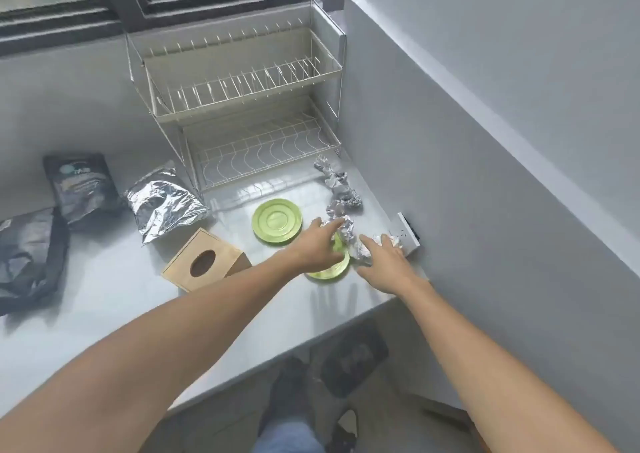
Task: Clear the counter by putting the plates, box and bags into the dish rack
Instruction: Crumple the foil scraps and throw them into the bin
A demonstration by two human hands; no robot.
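A two-tier white wire dish rack [242, 106] stands at the back of the counter, both tiers bare. One green plate [276, 221] lies flat in front of it. A second green plate [329, 268] lies nearer, half covered by my left hand [317, 244], whose fingers touch a crumpled strip of foil [341, 193] lying over the plate. My right hand [382, 262] rests on the foil's near end by the wall, fingers spread. A wooden tissue box [204, 260] lies left of the plates. A silver bag [164, 203] and two dark bags [81, 187] [27, 258] lie further left.
A white wall socket [405, 232] sits on the right wall just beyond my right hand. The wall closes off the counter's right side, and a window runs behind the rack. The counter's front edge [277, 359] is near my body.
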